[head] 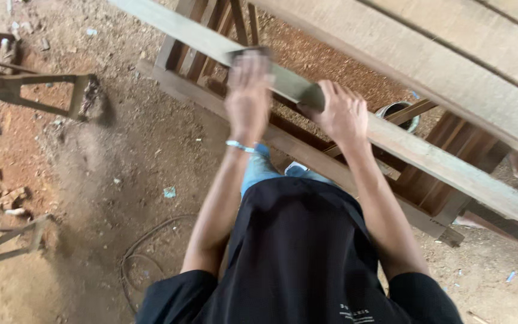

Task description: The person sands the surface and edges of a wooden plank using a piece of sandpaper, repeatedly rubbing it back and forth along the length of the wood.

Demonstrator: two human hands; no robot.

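Two hands on one wooden rail (427, 159), head view. Left hand (248, 96), motion-blurred, presses a sanding sheet (248, 54) flat against the rail's top. Right hand (343, 114) closes around the rail just beside, apparently steadying it. Rail lies across a wooden frame (307, 150).

From my remote seat I see a black short-sleeved shirt (298, 252) that fills the lower middle of the head view, its sleeves ending above the elbows and leaving both forearms bare. A small patch of pale lettering (355, 314), too tiny for me to make out, sits low on the shirt, and light blue jeans (259, 169) show beyond its hem. The left hand (248, 96) is blurred and has a thin, pale bracelet (239, 146) around its wrist, while the right hand (343, 114) wears nothing that I can see.
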